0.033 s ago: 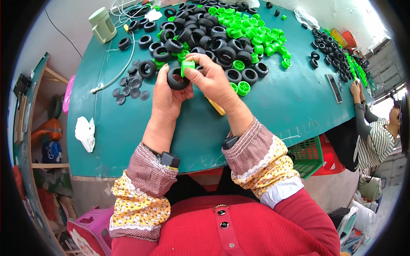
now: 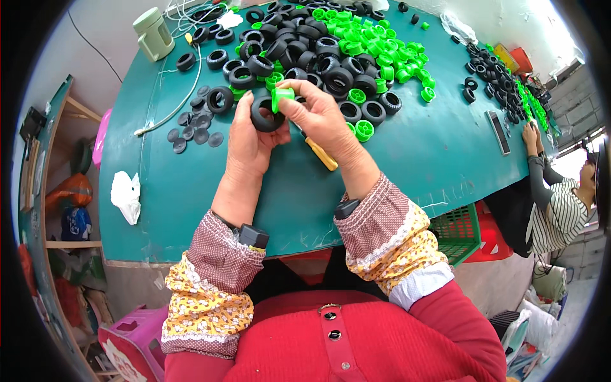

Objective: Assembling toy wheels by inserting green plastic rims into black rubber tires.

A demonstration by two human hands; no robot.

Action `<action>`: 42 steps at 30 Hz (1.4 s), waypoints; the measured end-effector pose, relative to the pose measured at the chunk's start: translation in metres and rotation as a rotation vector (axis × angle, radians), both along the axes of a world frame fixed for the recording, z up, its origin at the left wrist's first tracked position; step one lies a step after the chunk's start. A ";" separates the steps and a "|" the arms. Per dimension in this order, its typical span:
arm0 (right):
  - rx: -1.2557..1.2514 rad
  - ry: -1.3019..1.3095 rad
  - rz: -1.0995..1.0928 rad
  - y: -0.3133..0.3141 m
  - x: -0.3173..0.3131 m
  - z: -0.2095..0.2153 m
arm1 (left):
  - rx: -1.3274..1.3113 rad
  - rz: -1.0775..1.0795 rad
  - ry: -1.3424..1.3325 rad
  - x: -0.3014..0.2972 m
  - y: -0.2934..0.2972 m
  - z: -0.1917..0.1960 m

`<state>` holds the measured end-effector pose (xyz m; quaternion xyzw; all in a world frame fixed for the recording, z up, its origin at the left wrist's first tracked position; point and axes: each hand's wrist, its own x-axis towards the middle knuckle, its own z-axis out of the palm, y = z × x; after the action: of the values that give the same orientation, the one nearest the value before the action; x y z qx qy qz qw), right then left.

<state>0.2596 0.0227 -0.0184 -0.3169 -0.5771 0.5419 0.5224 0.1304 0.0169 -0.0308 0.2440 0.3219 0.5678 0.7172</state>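
Observation:
My left hand (image 2: 251,143) is closed round a small black rubber tyre (image 2: 259,120), held up over the table. Between the thumb and fingers of my right hand (image 2: 318,121) is a green plastic wheel rim (image 2: 281,97), tilted at the tyre's upper right side. Rim and tyre meet or overlap; how far the rim sits inside cannot be made out. Below my right palm a screwdriver with a yellow handle (image 2: 321,155) lies on the table. Just beyond my hands spreads a heap of black tyres (image 2: 337,79) and green rims (image 2: 382,48).
Flat black discs (image 2: 201,136) lie left of my hands on the green table (image 2: 191,216). Farther off are a white cable (image 2: 172,121), a lidded mug (image 2: 153,38) and a crumpled white bag (image 2: 126,197). At right, a phone (image 2: 498,132) lies near another person (image 2: 560,204) handling similar parts.
The green rim has turned and shifted slightly right in my right hand. More of the screwdriver shows below that hand. My left hand keeps its hold on the tyre.

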 end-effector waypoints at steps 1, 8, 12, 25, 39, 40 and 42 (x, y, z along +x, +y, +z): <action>-0.026 -0.008 0.053 0.000 0.003 -0.001 | -0.016 0.019 0.003 0.002 -0.004 0.004; 0.565 -0.644 -0.345 -0.003 -0.001 -0.006 | 0.047 0.080 0.366 0.006 -0.009 0.007; 0.382 -0.649 -0.256 -0.005 0.006 0.001 | 0.221 -0.094 0.438 0.000 -0.007 0.000; -0.067 0.109 -0.187 0.002 0.011 0.002 | 0.320 -0.120 0.446 0.037 -0.031 0.006; 0.402 -0.400 -0.696 0.034 -0.056 -0.011 | 0.102 0.193 -0.310 0.028 0.009 -0.016; 0.407 -0.386 -0.705 0.040 -0.055 -0.011 | 0.074 0.231 -0.243 0.027 0.016 -0.017; 0.380 -0.388 -0.712 0.046 -0.053 -0.017 | 0.035 0.283 -0.178 0.028 0.017 -0.016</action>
<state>0.2070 0.0682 -0.0356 -0.4900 -0.6088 0.1430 0.6073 0.1581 0.0338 -0.0467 0.1574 0.2782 0.6881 0.6514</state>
